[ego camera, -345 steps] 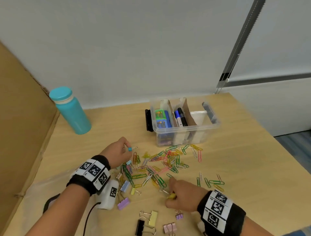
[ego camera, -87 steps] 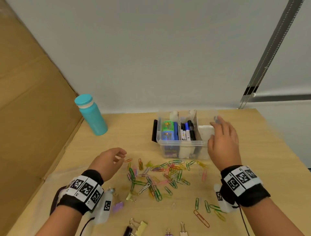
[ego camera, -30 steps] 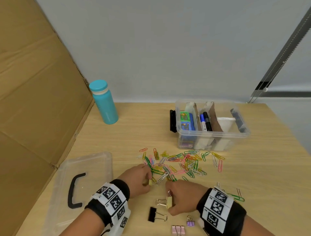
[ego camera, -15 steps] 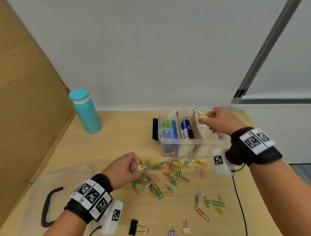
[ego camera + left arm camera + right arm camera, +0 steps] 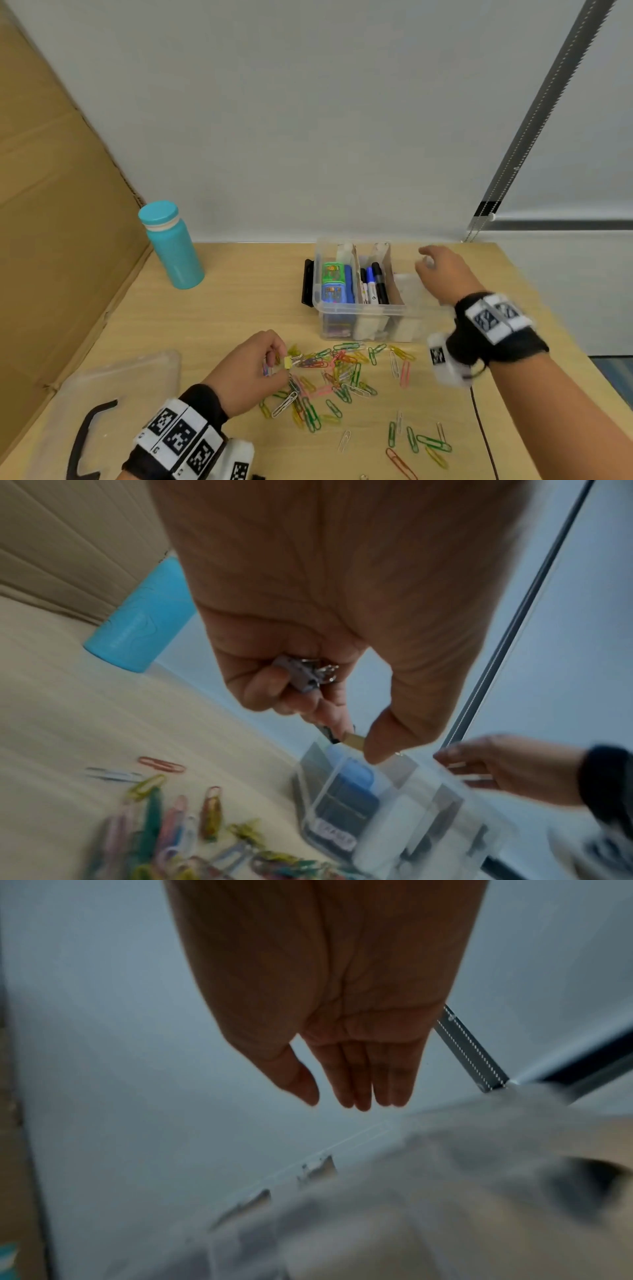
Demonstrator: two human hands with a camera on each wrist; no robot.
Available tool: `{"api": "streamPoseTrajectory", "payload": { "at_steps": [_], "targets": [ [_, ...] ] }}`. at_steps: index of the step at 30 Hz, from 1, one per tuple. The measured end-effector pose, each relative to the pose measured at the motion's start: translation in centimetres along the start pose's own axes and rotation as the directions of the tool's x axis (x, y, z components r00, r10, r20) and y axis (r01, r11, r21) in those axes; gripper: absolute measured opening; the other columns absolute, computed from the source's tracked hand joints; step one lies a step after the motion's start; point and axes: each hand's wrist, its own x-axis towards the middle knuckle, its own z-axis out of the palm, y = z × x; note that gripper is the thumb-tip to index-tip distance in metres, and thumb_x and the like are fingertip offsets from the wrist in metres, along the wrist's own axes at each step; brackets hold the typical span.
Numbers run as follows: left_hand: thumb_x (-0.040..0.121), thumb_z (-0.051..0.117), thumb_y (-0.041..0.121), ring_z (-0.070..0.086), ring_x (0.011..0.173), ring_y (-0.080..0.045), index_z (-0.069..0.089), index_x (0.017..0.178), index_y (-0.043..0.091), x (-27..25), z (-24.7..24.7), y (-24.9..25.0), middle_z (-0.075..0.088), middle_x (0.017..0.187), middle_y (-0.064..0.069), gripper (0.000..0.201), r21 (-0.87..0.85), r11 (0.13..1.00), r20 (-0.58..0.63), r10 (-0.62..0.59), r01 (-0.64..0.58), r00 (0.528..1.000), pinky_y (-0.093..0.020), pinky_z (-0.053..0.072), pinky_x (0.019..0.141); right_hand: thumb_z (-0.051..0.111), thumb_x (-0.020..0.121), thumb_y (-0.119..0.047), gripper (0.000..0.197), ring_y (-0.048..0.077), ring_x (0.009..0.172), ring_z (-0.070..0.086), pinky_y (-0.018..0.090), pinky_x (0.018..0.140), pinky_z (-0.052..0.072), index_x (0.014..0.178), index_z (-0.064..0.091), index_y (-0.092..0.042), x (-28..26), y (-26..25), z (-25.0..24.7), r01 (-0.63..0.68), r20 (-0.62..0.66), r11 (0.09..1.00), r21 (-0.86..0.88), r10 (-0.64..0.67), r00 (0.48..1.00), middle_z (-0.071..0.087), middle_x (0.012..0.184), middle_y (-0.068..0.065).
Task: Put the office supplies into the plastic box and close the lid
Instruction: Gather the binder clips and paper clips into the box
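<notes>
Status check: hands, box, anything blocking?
Left hand pinches yellow binder clip. Right hand open above plastic box. Lid off; paper clips loose. Nothing blocking.

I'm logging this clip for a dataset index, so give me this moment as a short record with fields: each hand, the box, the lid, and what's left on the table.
left hand: pinches a yellow binder clip, more small clips curled in its fingers, above the paper clips
right hand: fingers straight, holds nothing, over the box's right end
plastic box: open; markers in its middle section
lid: off, flat on the table at the left
paper clips: loose, scattered in front of the box
bottle: upright, left of the box
</notes>
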Motion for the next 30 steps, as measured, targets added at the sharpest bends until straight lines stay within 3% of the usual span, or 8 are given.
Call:
{"api": "streamPoseTrajectory", "payload": {
  "at_steps": [4,6,9,12,18,22,25,30],
  "targets": [
    [0.081,0.064,0.026,0.043,0.058,0.000,0.053,0.097,0.028,3.0,-0.3,4.4,0.048,0.084,0.008,0.020,-0.004,0.998,-0.033,0.064,-0.064,0.997,-0.015,0.035,0.057,0.034,0.097,-0.032,0.054,0.023,0.136,0.035,0.038,0.112,0.034,0.149,0.026,-0.018,-4.1,4.7,3.4,0.111,-0.134,0.992,-0.064,-0.119,0.984,0.037,0.149,0.010],
    [0.082,0.062,0.027,0.042,0.063,-0.001,0.052,0.099,0.025,5.8,-0.3,8.2,0.047,0.086,0.007,0.020,0.062,0.993,-0.046,0.108,-0.105,0.993,-0.017,0.033,0.057,0.021,0.096,-0.043,0.060,0.019,0.141,0.028,0.038,0.114,0.031,0.152,0.014,-0.022,-4.8,6.1,5.0,0.103,-0.133,0.995,-0.002,-0.103,0.986,0.028,0.155,0.005],
    [0.082,0.062,0.026,0.048,0.074,-0.012,0.050,0.096,0.021,11.3,0.6,13.7,0.045,0.086,0.007,0.019,0.195,0.972,-0.040,0.142,-0.132,0.989,-0.022,0.036,0.059,0.021,0.096,-0.039,0.060,0.015,0.143,0.024,0.034,0.112,0.031,0.153,0.011,-0.023,-5.0,6.1,5.7,0.118,-0.181,0.986,0.114,-0.096,0.979,0.022,0.157,0.001],
    [0.082,0.063,0.028,0.056,0.088,-0.021,0.053,0.104,0.015,17.0,2.5,17.0,0.053,0.104,-0.003,0.028,0.305,0.950,-0.005,0.072,-0.067,0.997,-0.033,0.049,0.076,0.022,0.096,-0.038,0.059,0.017,0.140,0.032,0.039,0.103,0.045,0.153,0.014,-0.023,-5.4,5.8,5.8,0.126,-0.227,0.984,0.129,-0.095,0.969,0.024,0.156,0.002],
    [0.085,0.062,0.022,0.055,0.115,-0.032,0.045,0.131,0.008,22.8,5.1,18.5,0.045,0.135,-0.013,0.050,0.398,0.917,0.012,-0.046,0.038,0.999,-0.040,0.048,0.096,0.026,0.100,-0.035,0.056,0.018,0.135,0.040,0.034,0.093,0.049,0.152,0.016,-0.016,-5.7,5.2,5.5,0.072,-0.225,0.993,0.091,-0.050,0.973,0.023,0.157,0.000],
    [0.087,0.054,0.011,0.051,0.124,-0.025,0.040,0.139,0.016,22.7,5.1,18.0,0.049,0.140,-0.008,0.054,0.342,0.940,0.082,-0.028,-0.002,0.996,-0.035,0.044,0.102,0.025,0.101,-0.034,0.056,0.017,0.133,0.041,0.032,0.093,0.048,0.152,0.015,-0.013,-5.7,4.9,5.2,0.057,-0.209,0.995,0.079,-0.039,0.977,0.021,0.157,0.000],
    [0.088,0.048,0.008,0.053,0.121,-0.020,0.045,0.136,0.022,20.5,4.0,17.8,0.050,0.140,0.000,0.050,0.253,0.966,0.041,0.052,-0.061,0.998,-0.032,0.045,0.101,0.025,0.101,-0.033,0.056,0.018,0.133,0.041,0.032,0.091,0.048,0.152,0.014,-0.013,-5.6,5.0,5.2,0.043,-0.195,0.996,0.072,-0.028,0.980,0.020,0.157,0.001],
    [0.093,0.048,0.014,0.062,0.092,-0.013,0.053,0.125,0.028,13.7,1.8,15.8,0.054,0.129,0.009,0.035,0.132,0.973,-0.032,0.194,-0.189,0.980,-0.025,0.052,0.080,0.025,0.100,-0.033,0.057,0.022,0.130,0.044,0.038,0.089,0.052,0.151,0.015,-0.011,-5.5,5.3,5.5,0.053,-0.197,0.996,0.069,-0.038,0.980,0.023,0.155,0.004]
  ]
}}
